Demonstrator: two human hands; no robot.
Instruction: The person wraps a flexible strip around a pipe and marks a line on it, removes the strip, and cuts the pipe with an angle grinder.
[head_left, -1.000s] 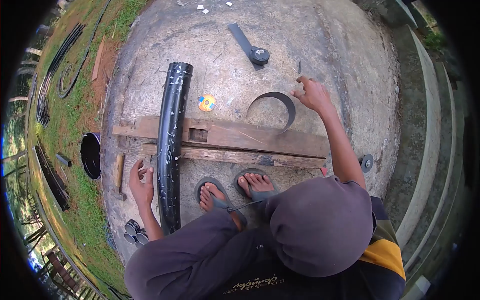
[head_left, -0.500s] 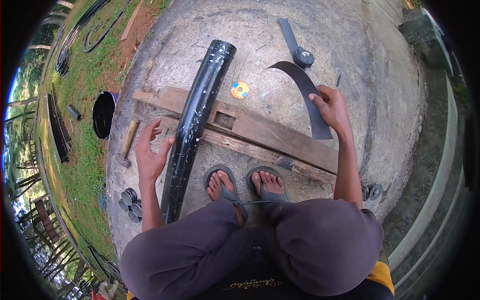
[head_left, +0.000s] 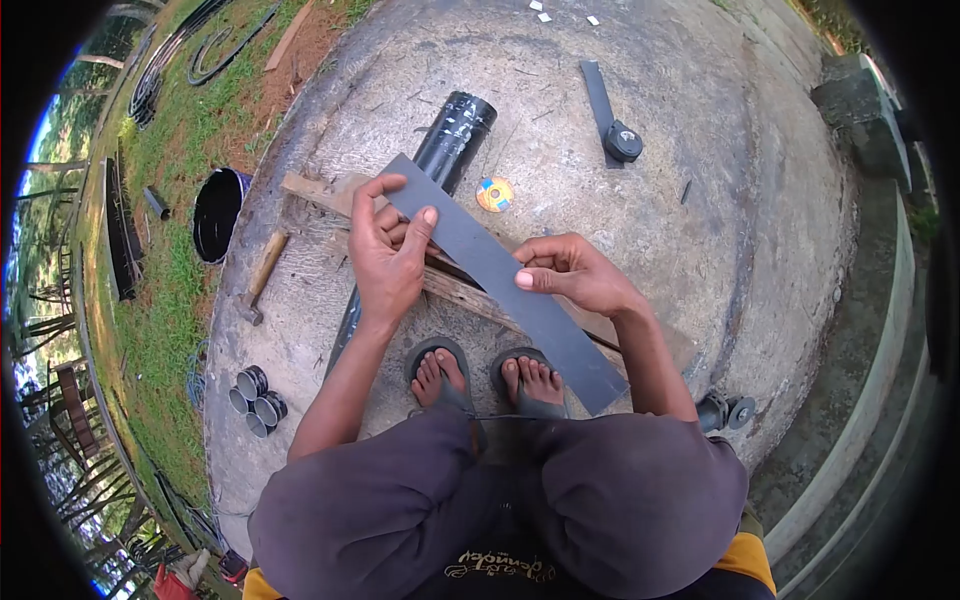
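A flat dark grey strip (head_left: 480, 255) slants across the middle of the view, above my feet. My left hand (head_left: 388, 250) grips its upper left end, thumb on top. Farther along its right edge, my right hand (head_left: 575, 275) pinches the strip between thumb and fingers. Beneath the strip lies a black pipe (head_left: 455, 140) with white flecks, partly hidden by the strip and my left hand. The pipe rests across wooden beams (head_left: 470, 297) on the concrete. Just right of the pipe is an orange and blue disc (head_left: 494, 194).
A tape measure (head_left: 622, 143) lies on another grey strip at the upper right. To the left are a hammer (head_left: 262, 272), several short pipe rings (head_left: 257, 403) and a black bucket (head_left: 217, 214). An angle grinder (head_left: 722, 412) sits at the lower right.
My right hand has picked up the curled strip from the ground and brought it to the middle. My left hand has moved over from beside the pipe and taken hold of it. The strip now looks flatter.
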